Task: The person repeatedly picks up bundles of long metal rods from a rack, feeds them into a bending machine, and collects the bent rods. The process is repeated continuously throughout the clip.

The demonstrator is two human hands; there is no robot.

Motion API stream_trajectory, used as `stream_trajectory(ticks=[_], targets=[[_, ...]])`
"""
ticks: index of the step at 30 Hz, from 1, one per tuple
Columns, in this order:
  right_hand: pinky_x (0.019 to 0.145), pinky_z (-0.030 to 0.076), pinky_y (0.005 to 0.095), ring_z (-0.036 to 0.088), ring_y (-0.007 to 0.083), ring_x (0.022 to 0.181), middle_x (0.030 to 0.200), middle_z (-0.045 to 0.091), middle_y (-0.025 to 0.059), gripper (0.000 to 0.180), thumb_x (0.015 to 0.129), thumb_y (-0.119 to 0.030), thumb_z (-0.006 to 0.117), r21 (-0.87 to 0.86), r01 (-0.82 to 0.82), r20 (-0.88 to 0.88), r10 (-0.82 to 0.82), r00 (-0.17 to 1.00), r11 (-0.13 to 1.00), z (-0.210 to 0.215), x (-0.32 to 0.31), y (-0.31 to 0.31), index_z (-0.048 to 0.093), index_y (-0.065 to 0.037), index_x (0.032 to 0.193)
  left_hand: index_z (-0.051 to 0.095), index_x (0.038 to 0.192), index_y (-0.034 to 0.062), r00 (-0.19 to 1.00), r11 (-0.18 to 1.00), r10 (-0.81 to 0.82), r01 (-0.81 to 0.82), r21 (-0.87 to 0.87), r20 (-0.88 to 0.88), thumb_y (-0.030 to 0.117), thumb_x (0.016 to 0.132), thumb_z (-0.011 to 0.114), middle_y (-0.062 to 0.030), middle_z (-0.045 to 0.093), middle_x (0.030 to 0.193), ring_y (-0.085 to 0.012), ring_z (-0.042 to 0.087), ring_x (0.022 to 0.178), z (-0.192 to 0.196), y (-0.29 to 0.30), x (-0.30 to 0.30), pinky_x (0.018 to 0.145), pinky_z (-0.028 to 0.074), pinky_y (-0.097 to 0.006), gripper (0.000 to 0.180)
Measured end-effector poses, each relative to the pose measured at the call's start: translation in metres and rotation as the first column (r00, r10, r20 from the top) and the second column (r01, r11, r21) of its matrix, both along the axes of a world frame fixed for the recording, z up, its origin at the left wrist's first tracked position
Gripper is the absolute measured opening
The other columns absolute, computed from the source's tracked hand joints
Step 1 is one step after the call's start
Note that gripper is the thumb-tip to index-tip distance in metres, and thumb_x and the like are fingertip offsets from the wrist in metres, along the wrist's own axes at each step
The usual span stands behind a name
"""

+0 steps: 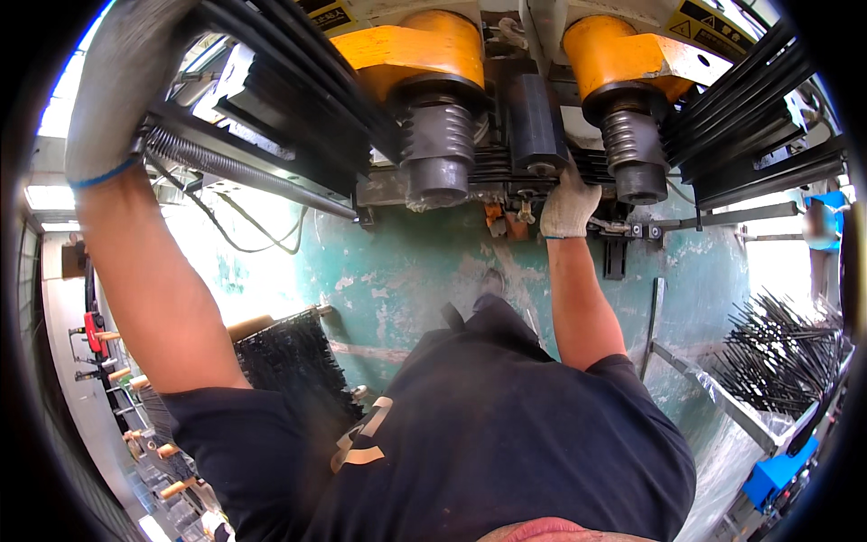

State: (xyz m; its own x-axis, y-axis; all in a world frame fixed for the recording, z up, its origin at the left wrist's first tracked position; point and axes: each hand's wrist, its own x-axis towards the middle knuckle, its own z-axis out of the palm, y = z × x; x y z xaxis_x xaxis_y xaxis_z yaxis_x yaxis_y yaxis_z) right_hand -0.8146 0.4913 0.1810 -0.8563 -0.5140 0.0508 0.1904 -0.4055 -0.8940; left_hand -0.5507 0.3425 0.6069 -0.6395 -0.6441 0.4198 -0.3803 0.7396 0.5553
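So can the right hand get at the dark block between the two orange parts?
Probably yes: the right hand is right by the lower end of the dark block, with nothing visible between.

Slim, glossy black rods [492, 167] lie side by side in a close row, running across the gap between two ridged grey cylinders [438, 149] and passing by the lower end of a dark faceted block [535, 117]. Similar long black lengths [312, 68] slant up and outward on either side; the cylinders hide whether they join the middle row as single bent pieces.
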Motion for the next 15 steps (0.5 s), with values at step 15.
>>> stream_trajectory(ticks=[15], targets=[[0.079, 0.062, 0.0377, 0.074, 0.0262, 0.089, 0.115, 0.075, 0.0163, 0.03, 0.097, -0.002, 0.06, 0.349, 0.355, -0.837, 0.118, 0.534, 0.867, 0.036, 0.059, 0.127, 0.072, 0.0, 0.125, 0.062, 0.122, -0.0045, 0.933, 0.981, 0.117, -0.056, 0.185, -0.339, 0.01, 0.099, 0.061, -0.0124, 0.072, 0.096, -0.0195, 0.071, 0.09, -0.011, 0.177, 0.109, 0.085, 0.058, -0.031, 0.028]])
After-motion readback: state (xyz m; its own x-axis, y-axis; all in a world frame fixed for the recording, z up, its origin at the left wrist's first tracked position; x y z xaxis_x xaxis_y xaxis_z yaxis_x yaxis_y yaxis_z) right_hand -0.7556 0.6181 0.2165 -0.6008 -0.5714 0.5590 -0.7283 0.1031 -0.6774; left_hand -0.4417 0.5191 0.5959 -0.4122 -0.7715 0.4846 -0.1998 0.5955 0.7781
